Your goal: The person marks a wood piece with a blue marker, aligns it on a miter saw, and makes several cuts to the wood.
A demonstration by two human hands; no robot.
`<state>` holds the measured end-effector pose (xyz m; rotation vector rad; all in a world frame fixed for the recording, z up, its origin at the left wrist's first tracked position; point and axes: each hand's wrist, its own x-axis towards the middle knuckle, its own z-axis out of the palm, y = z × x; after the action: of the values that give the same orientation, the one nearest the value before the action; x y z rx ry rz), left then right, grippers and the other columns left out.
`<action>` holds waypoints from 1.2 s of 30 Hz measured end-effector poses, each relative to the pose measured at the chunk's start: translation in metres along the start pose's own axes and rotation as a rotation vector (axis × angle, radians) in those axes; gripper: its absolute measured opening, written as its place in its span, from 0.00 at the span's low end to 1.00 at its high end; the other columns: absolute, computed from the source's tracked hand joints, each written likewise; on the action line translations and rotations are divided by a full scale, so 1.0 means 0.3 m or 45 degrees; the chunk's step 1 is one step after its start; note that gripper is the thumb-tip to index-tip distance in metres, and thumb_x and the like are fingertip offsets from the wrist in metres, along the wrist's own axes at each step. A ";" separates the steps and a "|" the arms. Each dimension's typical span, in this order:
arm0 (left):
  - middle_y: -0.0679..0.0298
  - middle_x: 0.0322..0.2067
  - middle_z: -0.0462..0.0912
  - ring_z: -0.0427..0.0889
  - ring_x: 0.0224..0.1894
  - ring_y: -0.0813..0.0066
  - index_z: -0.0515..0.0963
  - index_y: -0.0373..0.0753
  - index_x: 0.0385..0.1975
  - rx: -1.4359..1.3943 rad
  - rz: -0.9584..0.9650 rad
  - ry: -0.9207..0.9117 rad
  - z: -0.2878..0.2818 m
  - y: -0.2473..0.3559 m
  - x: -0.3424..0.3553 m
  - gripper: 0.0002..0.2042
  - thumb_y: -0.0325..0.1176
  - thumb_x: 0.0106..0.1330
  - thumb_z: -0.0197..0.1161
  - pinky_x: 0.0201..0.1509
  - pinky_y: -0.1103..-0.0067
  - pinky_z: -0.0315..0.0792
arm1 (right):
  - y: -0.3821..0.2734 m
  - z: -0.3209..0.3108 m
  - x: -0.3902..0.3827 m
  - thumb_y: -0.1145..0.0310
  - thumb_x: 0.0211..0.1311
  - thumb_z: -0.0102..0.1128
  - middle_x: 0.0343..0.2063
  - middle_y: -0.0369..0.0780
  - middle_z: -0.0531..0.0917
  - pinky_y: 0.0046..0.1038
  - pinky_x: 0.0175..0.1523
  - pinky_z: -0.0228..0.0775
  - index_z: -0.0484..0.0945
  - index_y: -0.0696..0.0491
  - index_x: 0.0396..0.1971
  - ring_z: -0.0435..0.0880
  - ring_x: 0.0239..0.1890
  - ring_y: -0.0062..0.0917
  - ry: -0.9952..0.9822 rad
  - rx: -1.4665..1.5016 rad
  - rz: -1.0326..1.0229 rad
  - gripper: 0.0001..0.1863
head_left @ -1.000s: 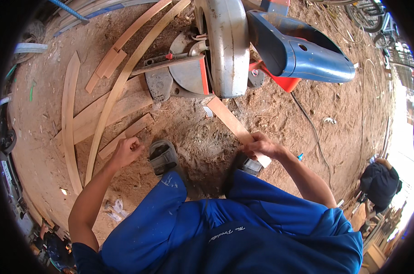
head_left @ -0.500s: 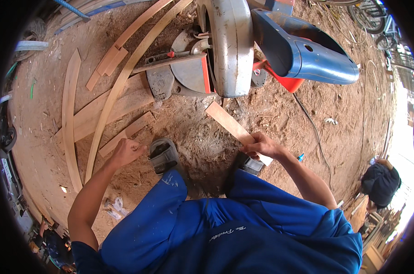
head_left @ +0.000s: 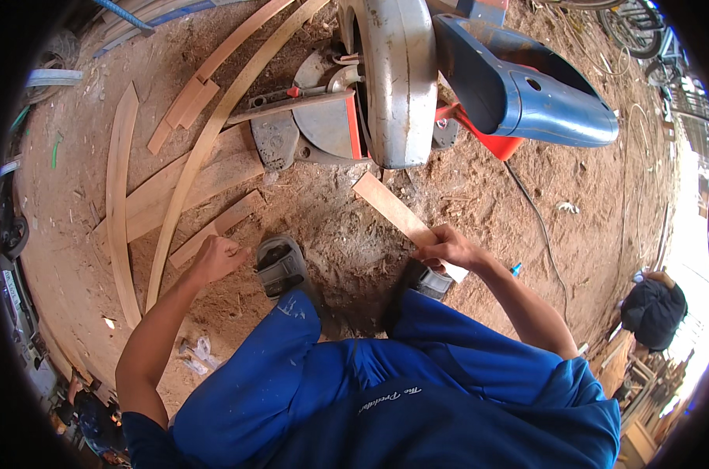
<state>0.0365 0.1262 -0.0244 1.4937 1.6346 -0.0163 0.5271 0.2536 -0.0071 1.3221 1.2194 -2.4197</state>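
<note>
My right hand grips a flat, pale wooden strip near its lower end, above my right sandal, with the strip angled up-left toward the saw. My left hand has curled fingers with nothing visible in them, beside my left sandal and a short board. Ahead sits a mitre saw with a grey base, a red-edged plate, a large metal guard and a blue plastic housing over red parts.
Long curved planks and a wider board lie at left. A black cable crosses the dirt at right. Bicycles stand at upper right. A crouching person in dark clothing is at far right, another person at lower left.
The held strip's far end has dipped slightly, and my left fingers have shifted a little, still curled. The saw appears marginally farther right in the picture.
</note>
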 end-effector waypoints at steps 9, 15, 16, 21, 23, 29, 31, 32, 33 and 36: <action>0.51 0.11 0.58 0.54 0.15 0.64 0.69 0.27 0.14 0.019 -0.002 -0.002 -0.001 0.001 0.002 0.27 0.45 0.66 0.65 0.21 0.65 0.58 | 0.015 -0.012 0.009 0.66 0.60 0.67 0.15 0.34 0.75 0.24 0.20 0.63 0.79 0.58 0.23 0.74 0.17 0.18 0.018 -0.042 -0.003 0.12; 0.50 0.11 0.59 0.53 0.16 0.64 0.70 0.28 0.15 0.006 0.017 0.011 0.000 0.001 0.001 0.26 0.44 0.66 0.66 0.20 0.66 0.57 | 0.012 -0.021 0.010 0.65 0.60 0.67 0.16 0.35 0.77 0.25 0.22 0.65 0.80 0.59 0.25 0.76 0.18 0.19 0.028 -0.112 0.004 0.12; 0.50 0.11 0.59 0.53 0.16 0.64 0.70 0.28 0.15 -0.009 0.006 0.008 -0.003 0.010 0.001 0.25 0.44 0.65 0.66 0.20 0.66 0.57 | 0.016 -0.026 0.010 0.65 0.60 0.67 0.16 0.35 0.78 0.25 0.23 0.66 0.81 0.60 0.25 0.76 0.18 0.19 0.030 -0.123 0.007 0.13; 0.50 0.12 0.59 0.53 0.16 0.64 0.70 0.28 0.15 -0.012 0.016 0.008 -0.004 0.008 -0.001 0.25 0.43 0.65 0.66 0.20 0.66 0.57 | 0.018 -0.040 0.009 0.62 0.60 0.68 0.18 0.36 0.80 0.25 0.25 0.68 0.82 0.61 0.28 0.78 0.20 0.20 0.012 -0.142 0.030 0.15; 0.49 0.12 0.59 0.52 0.16 0.64 0.69 0.28 0.15 -0.020 0.026 0.016 -0.007 0.018 0.000 0.25 0.43 0.65 0.66 0.20 0.66 0.57 | 0.016 -0.035 0.004 0.61 0.60 0.68 0.19 0.36 0.80 0.26 0.26 0.69 0.82 0.61 0.31 0.79 0.21 0.20 0.082 -0.196 0.028 0.16; 0.49 0.12 0.60 0.53 0.16 0.62 0.70 0.28 0.15 -0.017 0.082 0.049 0.002 0.001 0.000 0.24 0.41 0.65 0.66 0.20 0.66 0.57 | -0.005 -0.041 -0.007 0.60 0.60 0.67 0.21 0.37 0.82 0.27 0.29 0.72 0.84 0.62 0.38 0.81 0.23 0.21 0.110 -0.371 0.029 0.18; 0.49 0.12 0.60 0.54 0.16 0.62 0.70 0.28 0.15 0.010 0.100 0.051 0.002 0.001 0.004 0.23 0.40 0.65 0.66 0.20 0.66 0.57 | -0.045 -0.017 -0.027 0.59 0.59 0.67 0.23 0.38 0.84 0.28 0.30 0.74 0.85 0.60 0.40 0.82 0.24 0.21 0.262 -0.513 0.010 0.19; 0.49 0.12 0.60 0.54 0.15 0.62 0.70 0.28 0.15 0.024 0.109 0.053 0.002 0.002 0.005 0.23 0.40 0.65 0.66 0.20 0.67 0.57 | 0.024 -0.053 0.004 0.59 0.58 0.67 0.24 0.39 0.85 0.29 0.33 0.75 0.85 0.57 0.43 0.83 0.26 0.22 0.206 -0.878 -0.044 0.19; 0.49 0.12 0.61 0.55 0.15 0.61 0.70 0.29 0.15 -0.031 0.072 0.051 0.010 -0.011 0.000 0.23 0.40 0.65 0.66 0.20 0.66 0.58 | 0.010 -0.043 0.004 0.59 0.58 0.67 0.25 0.39 0.85 0.29 0.33 0.76 0.85 0.57 0.44 0.83 0.26 0.22 0.234 -0.705 -0.001 0.19; 0.48 0.13 0.61 0.56 0.15 0.60 0.70 0.29 0.15 -0.099 0.016 0.045 0.028 -0.033 -0.009 0.22 0.39 0.65 0.65 0.20 0.66 0.58 | -0.001 -0.030 -0.005 0.62 0.59 0.66 0.25 0.39 0.85 0.27 0.31 0.75 0.84 0.60 0.46 0.82 0.26 0.21 0.268 -0.811 -0.167 0.19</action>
<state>0.0331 0.1169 -0.0331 1.4522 1.6355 0.0806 0.5338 0.2597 -0.0083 1.3253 1.9631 -1.7332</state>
